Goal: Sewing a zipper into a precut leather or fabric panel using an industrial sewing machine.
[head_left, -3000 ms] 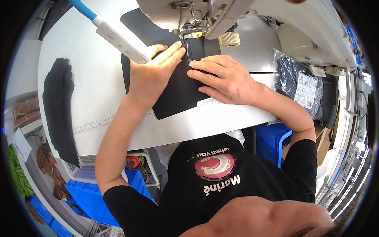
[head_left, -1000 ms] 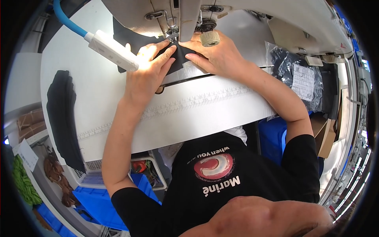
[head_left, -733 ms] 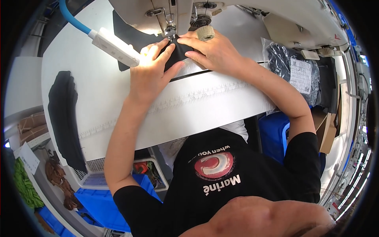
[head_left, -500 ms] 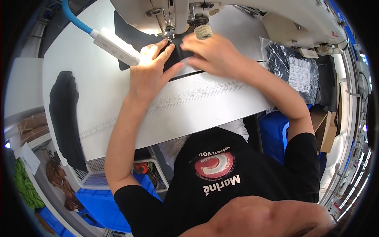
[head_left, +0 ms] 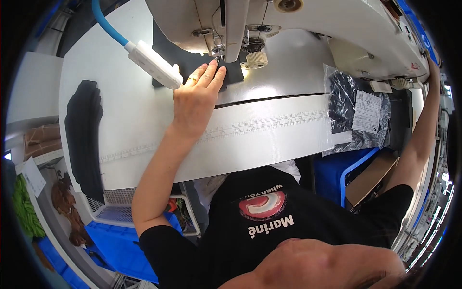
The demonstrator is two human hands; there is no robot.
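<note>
left hand (head_left: pixel 198 98) unclenched, laid flat on black fabric (head_left: pixel 186 56)
right hand (head_left: pixel 433 70) beside sewing machine (head_left: pixel 346 19), grip indeterminable; dark cloth stack (head_left: pixel 84 139) along table's (head_left: pixel 269 144) left edge

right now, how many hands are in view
2. The left hand lies on the black cloth at the sewing machine; the right hand is by the machine's right end, near the picture's edge, partly hidden.

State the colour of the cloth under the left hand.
The cloth is black, shown best in the head view.
</note>
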